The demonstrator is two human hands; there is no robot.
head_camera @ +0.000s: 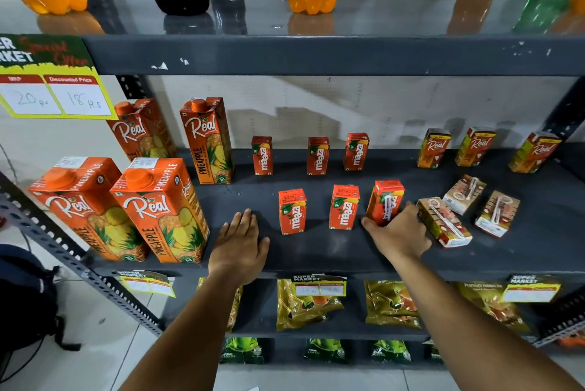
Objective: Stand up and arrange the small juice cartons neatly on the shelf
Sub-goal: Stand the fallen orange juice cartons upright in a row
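Right hand [399,232] grips tilted orange Maaza carton [384,202] w/ its back outward near shelf [316,251] front edge; could topple onto lying brown-white carton [443,226] just beside; left hand [239,245] flat, released.

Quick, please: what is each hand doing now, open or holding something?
Left hand: open, flat on the shelf, holding nothing.
Right hand: gripping the Maaza carton.
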